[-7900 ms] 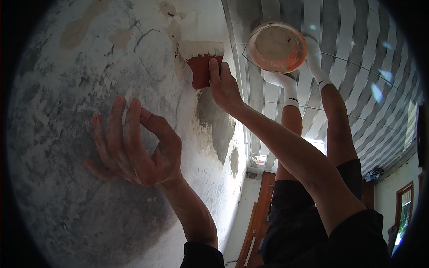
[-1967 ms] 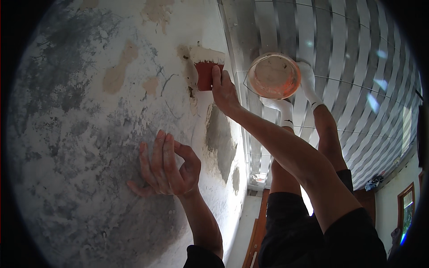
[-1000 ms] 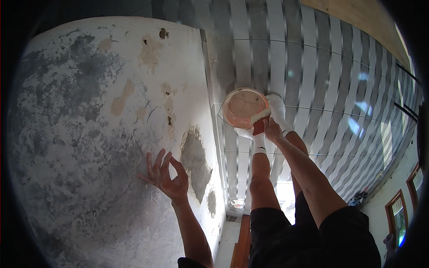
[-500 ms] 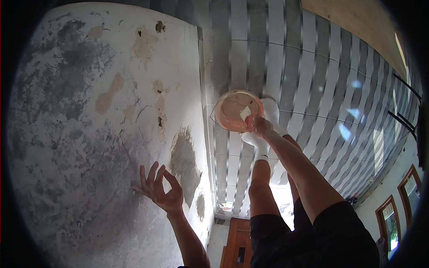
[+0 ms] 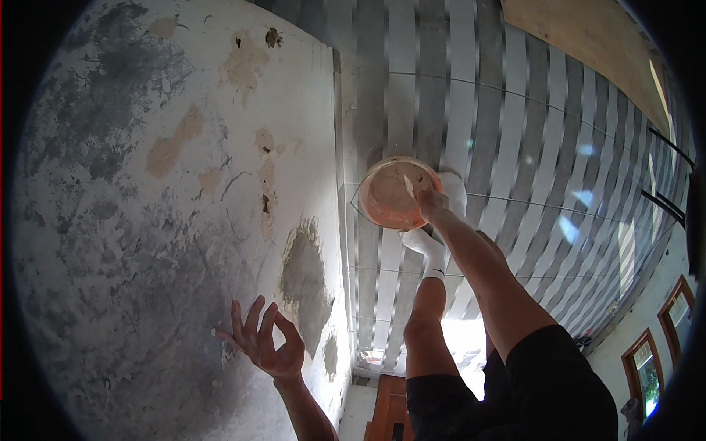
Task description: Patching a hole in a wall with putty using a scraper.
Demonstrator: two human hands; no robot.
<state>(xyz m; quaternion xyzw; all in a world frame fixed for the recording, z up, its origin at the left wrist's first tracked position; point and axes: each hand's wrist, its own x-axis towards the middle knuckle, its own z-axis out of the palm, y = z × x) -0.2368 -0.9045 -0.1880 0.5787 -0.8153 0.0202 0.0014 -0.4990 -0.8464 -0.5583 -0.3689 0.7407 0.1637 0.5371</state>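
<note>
My left hand [image 5: 268, 344] has its fingers spread at the peeling wall [image 5: 220, 264] on the left; its fingertips are at the wall surface. It holds nothing. Lower right of the middle, my right hand [image 5: 432, 204] is closed around a putty knife whose pale blade [image 5: 409, 185] points into a round bucket [image 5: 365, 192]. Inside the bucket is a pinkish-brown coating or mix [image 5: 390, 184]. The knife's handle is mostly hidden by my fingers. A grey patch [image 5: 303, 275] of bare plaster lies beside my left hand.
The bucket stands on a grey and white striped tiled floor [image 5: 515, 162], next to my feet in white socks [image 5: 426, 244]. Tan patches and small holes [image 5: 273, 37] mark the wall's upper part. A brown door [image 5: 386, 408] and wood-framed windows [image 5: 643, 371] are at the lower edge and right.
My left hand is lower in the picture, still spread. My right hand has turned the putty knife, so the blade now shows narrow. The whole view has shifted slightly.
</note>
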